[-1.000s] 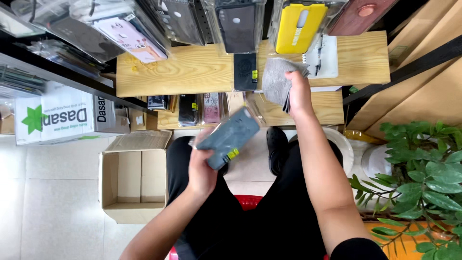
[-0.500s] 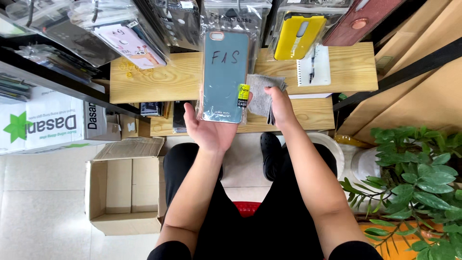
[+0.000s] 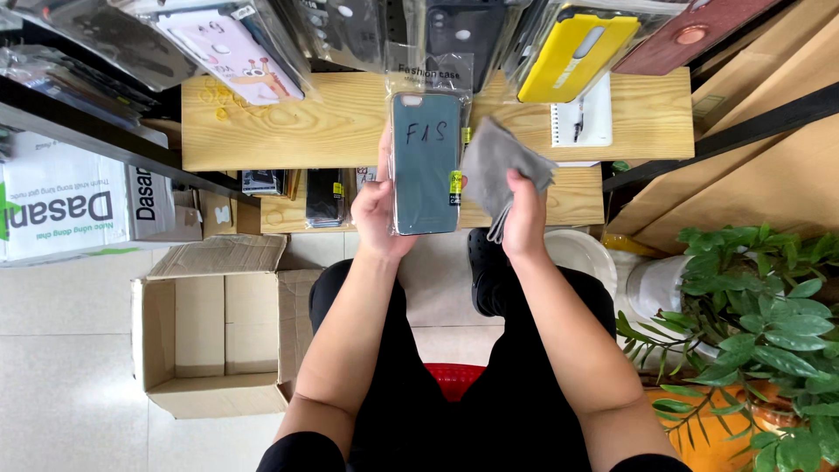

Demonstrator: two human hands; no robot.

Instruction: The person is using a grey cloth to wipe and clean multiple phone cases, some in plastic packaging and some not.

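My left hand [image 3: 377, 214] holds up a grey-green phone case in a clear plastic sleeve [image 3: 425, 162], its back facing me with handwriting on it. My right hand [image 3: 524, 214] grips a crumpled grey cloth [image 3: 500, 162] just right of the case, almost touching its edge. Both are raised in front of a low wooden shelf [image 3: 332, 122]. Rows of packaged phone cases hang above, among them a yellow one [image 3: 572, 52] and a pink patterned one [image 3: 232, 52].
An open cardboard box [image 3: 210, 341] sits on the tiled floor at my left. A white printed carton [image 3: 65, 205] stands under a black rack. A leafy potted plant [image 3: 756, 332] is at my right. A notepad with a pen [image 3: 584, 118] lies on the shelf.
My left hand has lifted the sleeved case from lap height up in front of the shelf and turned it flat toward me. My right hand brought the cloth close beside it.
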